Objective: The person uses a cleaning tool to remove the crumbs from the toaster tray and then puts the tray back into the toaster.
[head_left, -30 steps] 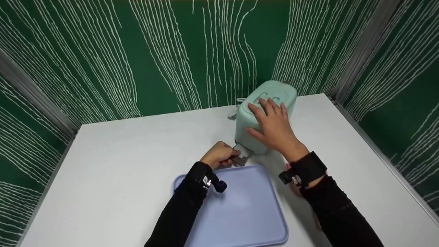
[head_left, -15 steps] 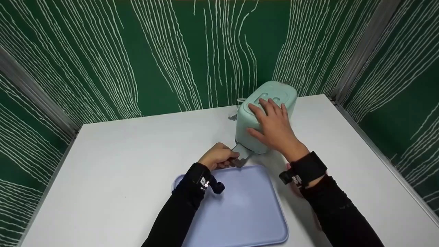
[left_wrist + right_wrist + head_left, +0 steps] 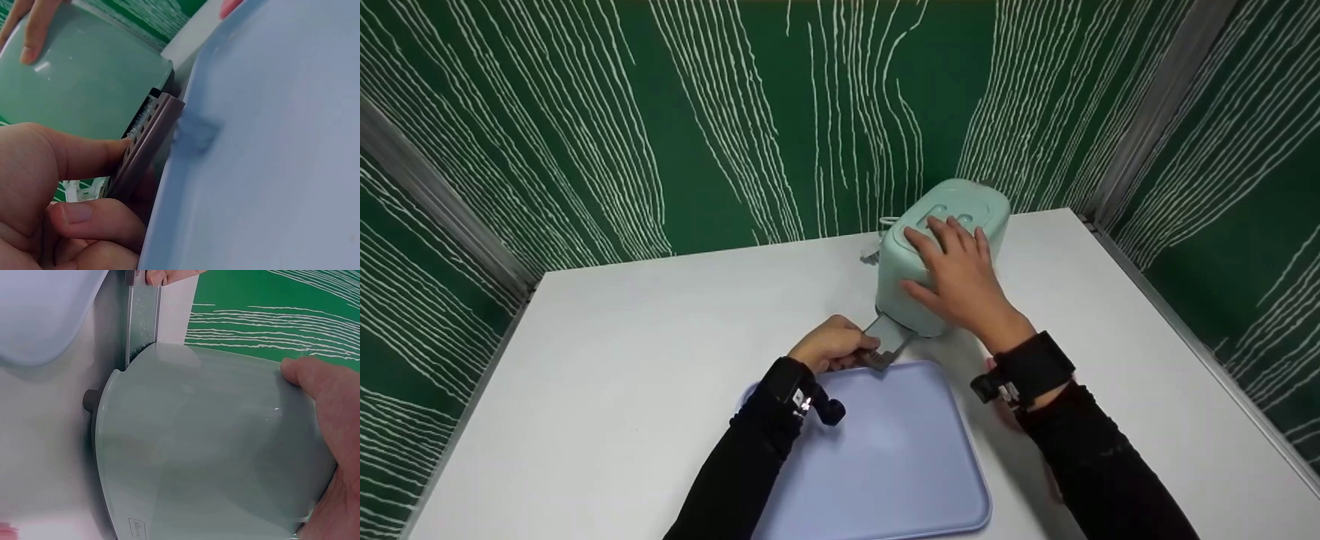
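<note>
A mint-green toaster (image 3: pixel 901 289) stands upright on the white table. My right hand (image 3: pixel 960 281) rests on it, fingers spread over the top and thumb against its side. At the toaster's near lower edge, my left hand (image 3: pixel 834 341) pinches a grey crumb tray (image 3: pixel 889 334) between thumb and fingers. Part of the tray is out of the toaster; its inner end is hidden inside. Up close in the left wrist view, the tray's slotted brown front edge (image 3: pixel 147 149) shows, with pale crumbs behind it. The right wrist view shows the tray's flat strip (image 3: pixel 142 320) leaving the toaster's base.
A lilac serving tray (image 3: pixel 877 457) lies just in front, its far rim close under the crumb tray's outer end. Pink things (image 3: pixel 1005 414) sit partly hidden beneath the right forearm. A plug (image 3: pixel 870 256) lies behind the toaster, near the green wall (image 3: pixel 780 150).
My left hand has drawn the crumb tray slightly farther out of the toaster, toward the near left. My right hand has stayed on the toaster.
</note>
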